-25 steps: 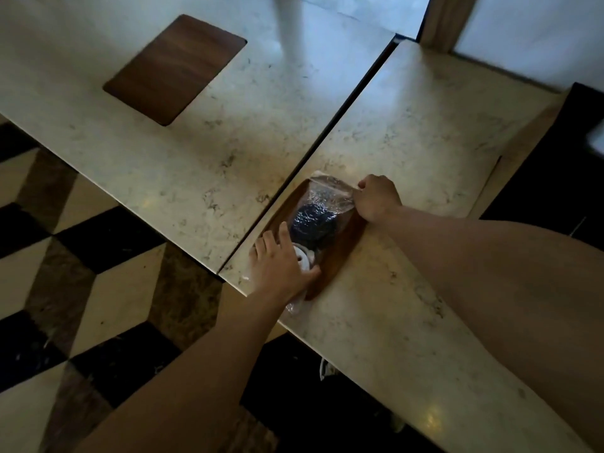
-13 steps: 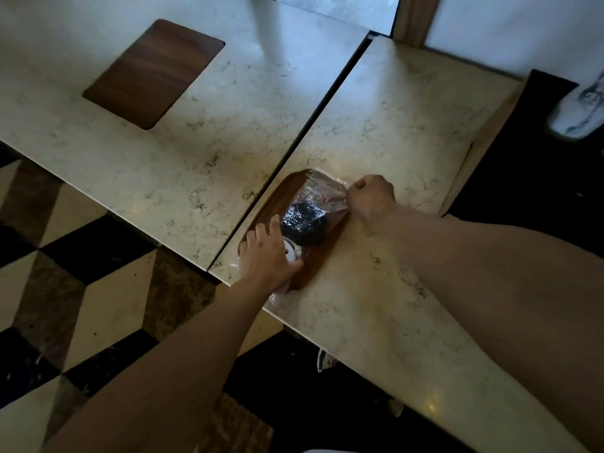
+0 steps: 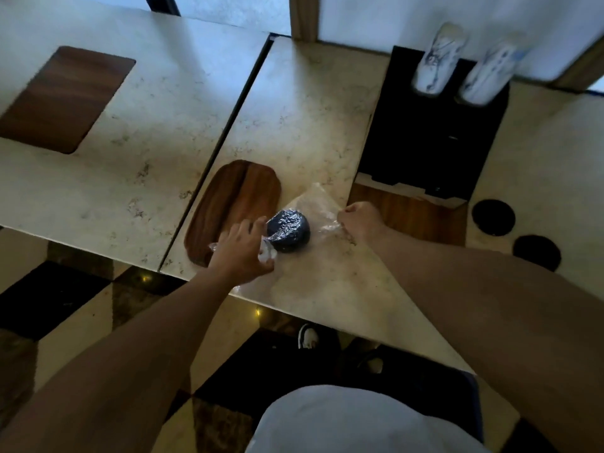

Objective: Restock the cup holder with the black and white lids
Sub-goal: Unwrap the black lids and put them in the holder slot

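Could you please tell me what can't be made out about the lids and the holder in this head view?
- White lids: mostly hidden under the left hand; count unknown.
- Black lids: crinkled bag glare hides how many.
- Right hand: its curled fingers hide the grip on the bag.
- Holder: too dark to show slots.
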The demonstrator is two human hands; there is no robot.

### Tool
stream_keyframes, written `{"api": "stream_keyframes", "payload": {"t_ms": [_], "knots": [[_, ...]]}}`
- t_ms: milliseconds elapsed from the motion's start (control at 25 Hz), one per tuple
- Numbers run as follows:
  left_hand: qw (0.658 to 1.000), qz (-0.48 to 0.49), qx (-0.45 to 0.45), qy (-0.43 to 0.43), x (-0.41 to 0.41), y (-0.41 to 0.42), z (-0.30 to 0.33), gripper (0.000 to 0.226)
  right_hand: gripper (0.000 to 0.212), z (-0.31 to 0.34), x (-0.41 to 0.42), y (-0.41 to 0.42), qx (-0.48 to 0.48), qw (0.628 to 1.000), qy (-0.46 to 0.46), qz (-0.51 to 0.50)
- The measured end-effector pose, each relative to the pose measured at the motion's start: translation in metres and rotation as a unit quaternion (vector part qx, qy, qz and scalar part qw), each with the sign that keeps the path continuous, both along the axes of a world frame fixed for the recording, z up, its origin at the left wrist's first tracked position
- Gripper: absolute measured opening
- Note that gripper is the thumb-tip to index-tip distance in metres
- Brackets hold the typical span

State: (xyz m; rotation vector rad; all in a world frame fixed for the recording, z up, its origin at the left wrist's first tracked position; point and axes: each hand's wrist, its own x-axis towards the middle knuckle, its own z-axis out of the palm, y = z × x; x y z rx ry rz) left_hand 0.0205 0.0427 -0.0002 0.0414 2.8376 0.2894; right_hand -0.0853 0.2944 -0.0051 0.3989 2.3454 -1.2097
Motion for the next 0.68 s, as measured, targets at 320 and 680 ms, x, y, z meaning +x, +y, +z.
{"api": "stream_keyframes", "payload": {"t_ms": [320, 680], "knots": [[0.974, -0.222, -0.053, 0.000, -0.039, 0.066, -0.007, 0.108, 0.009, -0.011, 0.083, 0.106, 0.006, 0.990, -0.060, -0.128], [0.941, -0.333, -0.055, -0.002, -0.056, 0.110, -0.021, 0.108, 0.015, -0.022, 0.124, 0.148, -0.011, 0.978, -0.092, -0.186]]}}
